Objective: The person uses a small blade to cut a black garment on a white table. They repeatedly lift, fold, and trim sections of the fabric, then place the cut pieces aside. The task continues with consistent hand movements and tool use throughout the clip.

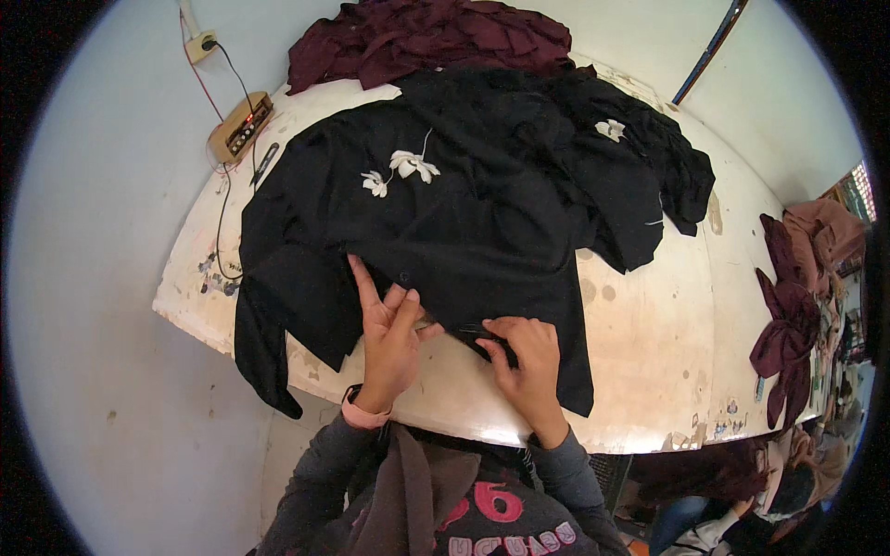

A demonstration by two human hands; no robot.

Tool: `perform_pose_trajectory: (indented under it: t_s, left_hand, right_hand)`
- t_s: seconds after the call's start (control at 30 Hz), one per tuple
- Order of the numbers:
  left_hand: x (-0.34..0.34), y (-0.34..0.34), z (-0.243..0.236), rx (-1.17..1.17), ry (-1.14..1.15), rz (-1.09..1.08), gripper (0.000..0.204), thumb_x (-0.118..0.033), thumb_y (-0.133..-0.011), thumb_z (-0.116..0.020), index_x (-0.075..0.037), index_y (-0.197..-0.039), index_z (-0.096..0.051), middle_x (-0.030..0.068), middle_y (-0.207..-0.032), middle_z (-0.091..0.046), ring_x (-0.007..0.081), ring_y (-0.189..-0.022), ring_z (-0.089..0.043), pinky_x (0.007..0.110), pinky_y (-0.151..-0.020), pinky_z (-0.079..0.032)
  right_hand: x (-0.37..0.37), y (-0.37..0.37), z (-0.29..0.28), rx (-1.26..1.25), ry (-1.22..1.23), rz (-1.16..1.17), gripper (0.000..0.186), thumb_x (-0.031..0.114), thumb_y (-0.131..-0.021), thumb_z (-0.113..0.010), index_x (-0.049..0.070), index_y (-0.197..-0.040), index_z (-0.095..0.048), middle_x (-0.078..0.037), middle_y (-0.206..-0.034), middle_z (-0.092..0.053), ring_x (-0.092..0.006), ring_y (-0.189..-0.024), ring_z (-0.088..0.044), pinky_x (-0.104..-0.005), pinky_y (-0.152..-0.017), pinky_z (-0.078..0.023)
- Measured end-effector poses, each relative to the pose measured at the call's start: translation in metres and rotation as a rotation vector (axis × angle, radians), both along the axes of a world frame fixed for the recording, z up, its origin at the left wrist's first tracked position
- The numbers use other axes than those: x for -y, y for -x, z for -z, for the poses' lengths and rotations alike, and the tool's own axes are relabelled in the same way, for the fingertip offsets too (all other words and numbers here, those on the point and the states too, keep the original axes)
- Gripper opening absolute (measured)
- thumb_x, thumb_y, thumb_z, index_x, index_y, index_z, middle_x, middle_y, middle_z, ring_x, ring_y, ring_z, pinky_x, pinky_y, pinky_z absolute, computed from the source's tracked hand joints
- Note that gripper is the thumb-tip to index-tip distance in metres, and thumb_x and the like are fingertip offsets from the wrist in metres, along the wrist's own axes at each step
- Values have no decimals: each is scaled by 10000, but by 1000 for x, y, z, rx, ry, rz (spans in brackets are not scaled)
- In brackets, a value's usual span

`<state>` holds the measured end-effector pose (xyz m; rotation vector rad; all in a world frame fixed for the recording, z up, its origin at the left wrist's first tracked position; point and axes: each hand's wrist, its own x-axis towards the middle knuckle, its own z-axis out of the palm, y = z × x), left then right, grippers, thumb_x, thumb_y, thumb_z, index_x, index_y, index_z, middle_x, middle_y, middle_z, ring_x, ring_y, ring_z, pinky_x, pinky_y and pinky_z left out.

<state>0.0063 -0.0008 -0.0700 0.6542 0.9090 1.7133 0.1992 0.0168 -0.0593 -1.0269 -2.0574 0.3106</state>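
Two hands work at the lower middle of the frame, on a black shirt (pixel 464 222) spread over a worn white tabletop (pixel 667 352). The left hand (pixel 387 338) lies flat with fingers stretched out, pressing the cloth down near a small dark button. The right hand (pixel 527 357) is curled, its fingertips pinching a fold of the shirt's front edge.

Such cloth looks thin, light and limp; it will likely sag and slide wherever it is not pinned, so the firmer front edge and hem seem the best places to take hold, with one palm weighing the rest down. White flowers (pixel 403 169) sewn on the chest look delicate and are better left untouched.

A second black garment (pixel 640 157) overlaps the shirt at the upper right, and where one ends and the other begins is hard to tell. A maroon heap (pixel 417 37) sits at the top, more maroon cloth (pixel 788 334) at the right edge. A beige box (pixel 241 125) with a cable lies at the upper left. Whatever the right fingers grip under the fold is hidden, and the shirt's left sleeve hangs off the tabletop.
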Motion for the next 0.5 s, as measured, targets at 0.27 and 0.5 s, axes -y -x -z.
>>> perform_pose_trajectory:
  t_s: [0.27, 0.5]
  left_hand:
    - [-7, 2, -5, 88, -40, 41, 920, -36, -1047, -500, -322, -1610, 169, 7, -1179, -662, 86, -938, -655, 349, -763, -631]
    - [-15, 11, -17, 45, -27, 97, 909, -11, -1030, -514, -242, -1628, 131, 30, -1205, -627, 112, -972, -649, 355, -843, -613]
  right_hand:
    - [-14, 4, 2, -23, -24, -119, 261, 77, -813, -769, 94, -1068, -717, -39, -1022, -724, -217, -880, -636, -362, -810, -417]
    - [-31, 23, -27, -271, 355, -91, 198, 24, -793, -782, 21, -974, -702, -64, -908, -665, -188, -790, -631, -311, -709, -473]
